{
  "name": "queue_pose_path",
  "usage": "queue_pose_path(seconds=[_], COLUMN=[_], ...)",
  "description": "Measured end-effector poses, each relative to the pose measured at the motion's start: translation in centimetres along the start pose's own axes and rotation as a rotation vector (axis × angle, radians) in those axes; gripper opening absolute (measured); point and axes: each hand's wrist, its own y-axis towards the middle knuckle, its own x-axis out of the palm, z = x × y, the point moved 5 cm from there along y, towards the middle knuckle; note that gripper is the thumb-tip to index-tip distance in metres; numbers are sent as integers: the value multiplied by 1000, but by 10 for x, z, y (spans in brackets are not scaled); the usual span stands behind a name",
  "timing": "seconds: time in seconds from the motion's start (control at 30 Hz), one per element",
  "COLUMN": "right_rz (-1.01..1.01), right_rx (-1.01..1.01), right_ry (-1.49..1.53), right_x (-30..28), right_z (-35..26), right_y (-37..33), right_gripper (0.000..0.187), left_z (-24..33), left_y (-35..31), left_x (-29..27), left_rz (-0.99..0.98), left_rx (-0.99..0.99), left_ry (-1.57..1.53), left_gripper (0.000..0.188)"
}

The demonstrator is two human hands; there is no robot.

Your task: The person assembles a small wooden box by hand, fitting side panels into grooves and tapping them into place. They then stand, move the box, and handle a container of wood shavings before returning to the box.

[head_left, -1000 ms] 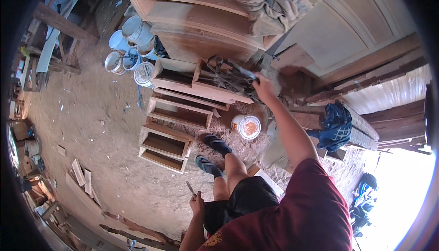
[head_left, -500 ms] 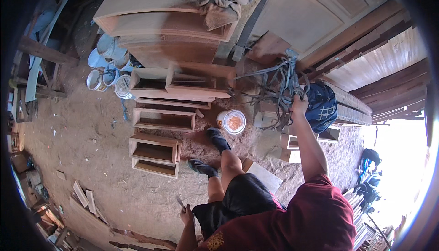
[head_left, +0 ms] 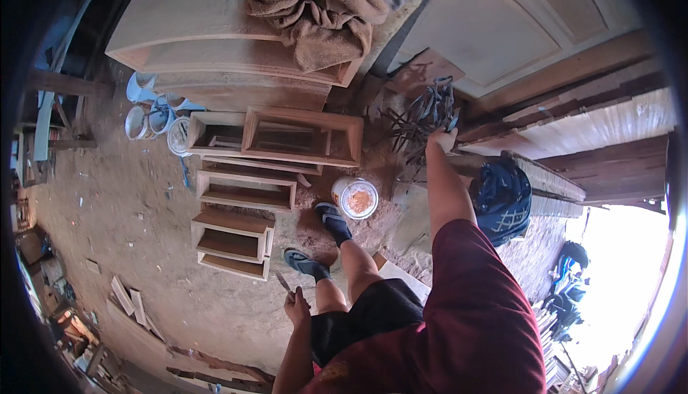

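Observation:
My left hand [head_left: 297,309] is low in the picture, beside my leg, closed round a small knife-like tool [head_left: 284,282] whose thin blade points up and away. Stretched far out, my right hand [head_left: 442,139] grips a tangled bundle of grey strips [head_left: 430,111]. The bundle's loose ends spread in front of a brown board [head_left: 424,71] near a panelled door. Just right of that forearm lies a dark blue bag [head_left: 500,200] with a white grid pattern. A white bucket [head_left: 358,199], with orange-brown stuff on top, stands ahead of my feet.
Open wooden drawer boxes [head_left: 247,190] line the ground left of the bucket. Behind them sits a long wooden cabinet [head_left: 208,57] with a brown cloth [head_left: 315,17] on it. Pale buckets [head_left: 140,123] stand further left; a panelled door [head_left: 494,28] leans at the back right.
My right hand has carried the strip bundle away from the blue bag, leftward and farther off toward the brown board. The left hand still holds its tool. My view has shifted slightly.

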Motion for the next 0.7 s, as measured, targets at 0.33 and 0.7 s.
queue_pose_path(seconds=[0.33, 0.7], right_rz=[-524, -1287], right_rx=[-139, 65], right_ry=[127, -192], right_x=[120, 103], right_z=[-38, -14], right_y=[45, -157], right_gripper=[84, 75], left_z=[8, 7], left_y=[-9, -15], left_x=[16, 32], left_rz=[105, 233], left_rx=[-69, -65], left_ry=[41, -68], left_gripper=[40, 35])
